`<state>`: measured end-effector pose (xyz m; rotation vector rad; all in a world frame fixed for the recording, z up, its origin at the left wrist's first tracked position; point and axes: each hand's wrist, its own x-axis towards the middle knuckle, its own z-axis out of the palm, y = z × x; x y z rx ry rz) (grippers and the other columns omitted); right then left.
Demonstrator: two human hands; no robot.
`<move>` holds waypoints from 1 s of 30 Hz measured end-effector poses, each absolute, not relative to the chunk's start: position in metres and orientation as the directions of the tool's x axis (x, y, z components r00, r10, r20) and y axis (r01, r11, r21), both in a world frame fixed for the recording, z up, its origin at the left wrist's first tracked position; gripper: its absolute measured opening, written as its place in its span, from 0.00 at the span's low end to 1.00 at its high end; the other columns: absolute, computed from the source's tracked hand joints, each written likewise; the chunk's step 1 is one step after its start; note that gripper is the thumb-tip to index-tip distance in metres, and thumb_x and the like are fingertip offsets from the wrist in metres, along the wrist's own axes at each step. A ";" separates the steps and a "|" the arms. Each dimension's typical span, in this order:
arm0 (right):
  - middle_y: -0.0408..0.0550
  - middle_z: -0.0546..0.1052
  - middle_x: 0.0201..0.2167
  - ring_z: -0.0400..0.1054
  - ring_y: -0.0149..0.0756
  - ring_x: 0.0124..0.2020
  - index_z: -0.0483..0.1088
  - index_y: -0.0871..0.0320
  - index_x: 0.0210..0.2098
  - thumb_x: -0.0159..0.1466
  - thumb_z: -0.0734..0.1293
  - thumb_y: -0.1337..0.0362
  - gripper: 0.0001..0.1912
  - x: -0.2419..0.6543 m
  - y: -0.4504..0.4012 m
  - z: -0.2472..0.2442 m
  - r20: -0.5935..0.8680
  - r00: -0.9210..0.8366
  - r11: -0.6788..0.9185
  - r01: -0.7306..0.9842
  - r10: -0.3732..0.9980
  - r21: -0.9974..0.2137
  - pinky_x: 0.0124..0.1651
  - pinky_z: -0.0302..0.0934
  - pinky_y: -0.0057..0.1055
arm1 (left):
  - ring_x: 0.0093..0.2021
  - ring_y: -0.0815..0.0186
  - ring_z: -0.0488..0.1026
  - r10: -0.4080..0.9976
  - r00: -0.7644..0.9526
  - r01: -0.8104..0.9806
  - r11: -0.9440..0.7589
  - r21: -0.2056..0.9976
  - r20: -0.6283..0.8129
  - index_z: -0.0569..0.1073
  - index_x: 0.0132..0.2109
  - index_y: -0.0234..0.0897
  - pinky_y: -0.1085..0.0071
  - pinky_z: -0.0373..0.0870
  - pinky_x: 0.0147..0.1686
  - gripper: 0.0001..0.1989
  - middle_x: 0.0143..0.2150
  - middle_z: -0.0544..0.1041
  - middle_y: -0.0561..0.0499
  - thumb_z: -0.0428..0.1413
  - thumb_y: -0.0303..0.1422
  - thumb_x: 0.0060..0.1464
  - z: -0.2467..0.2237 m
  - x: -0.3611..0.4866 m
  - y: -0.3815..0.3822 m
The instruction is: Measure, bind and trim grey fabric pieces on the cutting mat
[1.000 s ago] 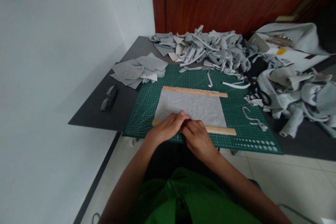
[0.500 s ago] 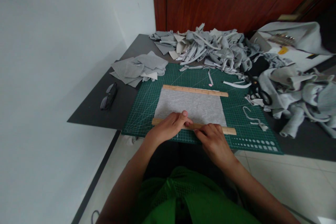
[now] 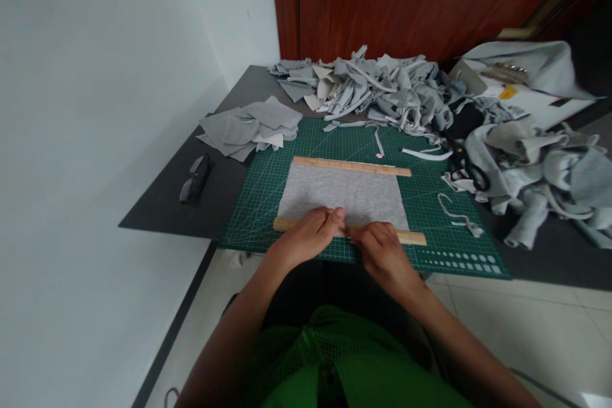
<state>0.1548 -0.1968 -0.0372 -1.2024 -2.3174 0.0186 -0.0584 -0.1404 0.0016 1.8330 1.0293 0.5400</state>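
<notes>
A grey cloth piece (image 3: 344, 194) lies flat on the green cutting mat (image 3: 258, 197). One wooden ruler (image 3: 351, 166) rests along its far edge. Along the near edge lies a second wooden ruler (image 3: 414, 238). My left hand (image 3: 313, 234) is on this near ruler, fingers curled together and thumb up. Close beside it on the right, my right hand (image 3: 382, 245) is closed, with its fingertips at the ruler's near edge. What either set of fingertips pinches is too small and hidden to make out.
Grey cloth pieces (image 3: 253, 124) lie at the back left, near dark glasses (image 3: 195, 180). Scraps (image 3: 363, 86) are heaped at the back. Black scissors (image 3: 471, 169), rolled cloth (image 3: 521, 159) and a white box (image 3: 530, 102) are on the right.
The whole view has shifted slightly. My right hand has moved a little left toward my left hand, and its fingers are drawn in closer. Cloth and rulers lie as before.
</notes>
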 end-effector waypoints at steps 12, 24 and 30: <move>0.51 0.76 0.35 0.67 0.44 0.39 0.72 0.58 0.40 0.68 0.60 0.76 0.11 0.121 -0.190 -0.038 0.465 -0.470 0.625 0.732 0.751 -0.271 0.44 0.57 0.39 | 0.49 0.56 0.76 0.849 0.523 0.478 -0.223 0.849 -0.071 0.75 0.40 0.38 0.59 0.70 0.57 0.38 0.42 0.81 0.42 0.30 0.57 0.71 0.000 -0.061 -0.139; 0.53 0.78 0.37 0.66 0.45 0.39 0.78 0.60 0.43 0.69 0.66 0.72 0.08 0.103 -0.192 -0.028 0.494 -0.532 0.638 0.768 0.688 -0.062 0.43 0.55 0.40 | 0.51 0.55 0.76 0.868 0.493 0.481 -0.214 0.850 -0.061 0.72 0.39 0.39 0.58 0.70 0.59 0.34 0.42 0.80 0.43 0.31 0.57 0.71 0.007 -0.059 -0.142; 0.50 0.77 0.36 0.65 0.44 0.39 0.78 0.58 0.43 0.70 0.68 0.70 0.06 0.114 -0.196 -0.025 0.432 -0.544 0.604 0.797 0.719 -0.002 0.44 0.56 0.41 | 0.46 0.57 0.78 0.852 0.517 0.496 -0.225 0.839 -0.077 0.73 0.38 0.38 0.59 0.72 0.56 0.32 0.40 0.81 0.44 0.33 0.52 0.73 0.007 -0.058 -0.141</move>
